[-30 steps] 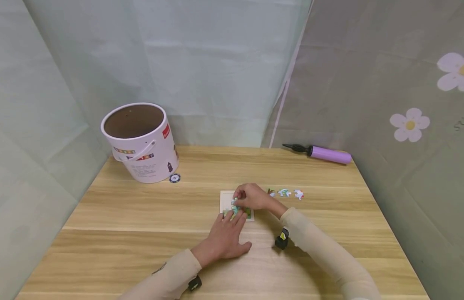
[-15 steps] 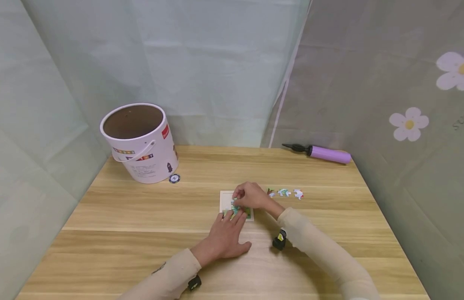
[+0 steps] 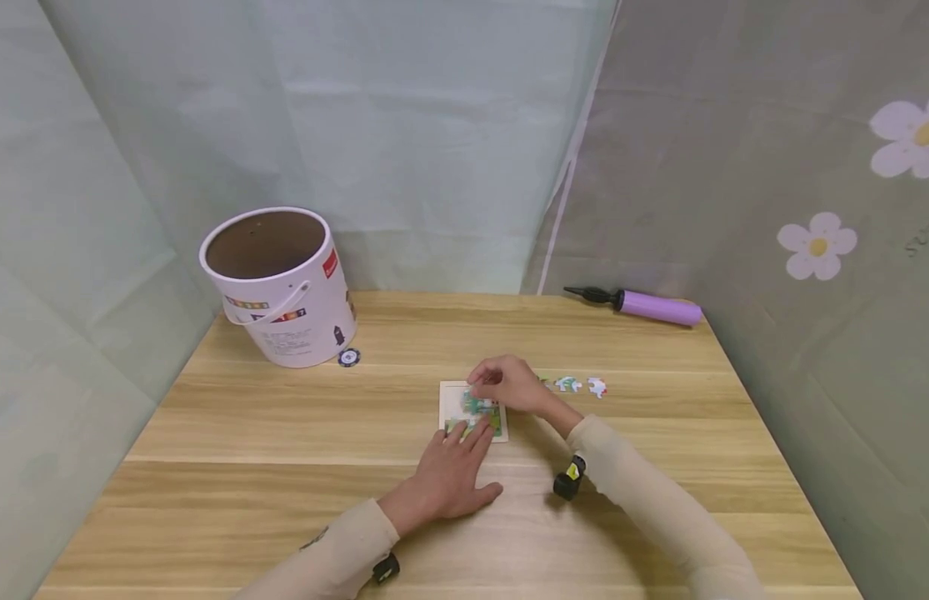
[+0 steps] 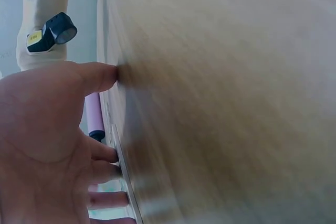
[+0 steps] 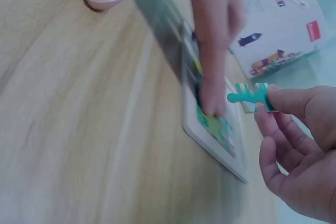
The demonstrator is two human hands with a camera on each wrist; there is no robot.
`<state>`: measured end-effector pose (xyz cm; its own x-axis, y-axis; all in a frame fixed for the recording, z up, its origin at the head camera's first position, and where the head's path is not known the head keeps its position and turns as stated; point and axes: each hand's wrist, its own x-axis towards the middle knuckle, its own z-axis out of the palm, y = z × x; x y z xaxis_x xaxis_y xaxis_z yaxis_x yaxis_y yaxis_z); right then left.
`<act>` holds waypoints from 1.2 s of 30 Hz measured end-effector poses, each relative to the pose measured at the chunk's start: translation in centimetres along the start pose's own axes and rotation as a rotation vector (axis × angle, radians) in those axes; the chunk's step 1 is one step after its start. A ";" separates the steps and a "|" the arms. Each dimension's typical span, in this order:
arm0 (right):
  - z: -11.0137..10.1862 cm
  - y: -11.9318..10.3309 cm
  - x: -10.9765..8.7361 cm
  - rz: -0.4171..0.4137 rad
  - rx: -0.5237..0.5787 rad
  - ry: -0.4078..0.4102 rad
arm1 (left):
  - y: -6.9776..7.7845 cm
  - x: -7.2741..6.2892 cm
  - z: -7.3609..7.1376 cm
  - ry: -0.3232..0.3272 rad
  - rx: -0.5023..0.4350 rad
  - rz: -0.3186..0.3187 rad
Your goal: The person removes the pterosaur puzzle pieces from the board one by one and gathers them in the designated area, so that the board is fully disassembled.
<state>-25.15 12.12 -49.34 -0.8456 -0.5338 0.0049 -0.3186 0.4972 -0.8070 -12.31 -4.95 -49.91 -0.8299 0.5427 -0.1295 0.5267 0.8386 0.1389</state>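
In soft light, the left wrist view blurs the tabletop (image 4: 226,103).

Table (image 3: 247,500): light wood grain. Bucket (image 3: 319,321) stands upright at the far left; pale lilac outside, brown inside, open-topped, printed. Chip (image 3: 349,357), dark-rimmed with a white centre, lies flat just beside the bucket's base; contact unclear. Pump (image 3: 633,302), purple and black, lies near the far right corner, black end leftward. Behind: pale sheet (image 3: 434,150). Right: grey sheet (image 3: 704,167) bearing white, yellow-centred flowers (image 3: 817,247) and partial lettering (image 3: 925,239).
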 end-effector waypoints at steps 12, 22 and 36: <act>-5.2 1.8 -4.2 0.090 0.016 0.158 | -0.1 -0.2 0.0 0.003 0.014 0.003; -7.8 3.7 -8.2 0.140 -0.001 0.185 | -0.2 -0.1 0.1 0.046 0.022 0.011; -8.6 6.1 -10.8 0.264 -0.138 0.213 | -0.1 -0.6 -0.1 0.026 0.040 0.028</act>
<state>-21.71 26.83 -49.25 -0.9721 -0.2272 -0.0585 -0.1196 0.6944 -0.7095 -11.84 -5.39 -49.75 -0.8188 0.5652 -0.1009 0.5564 0.8245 0.1032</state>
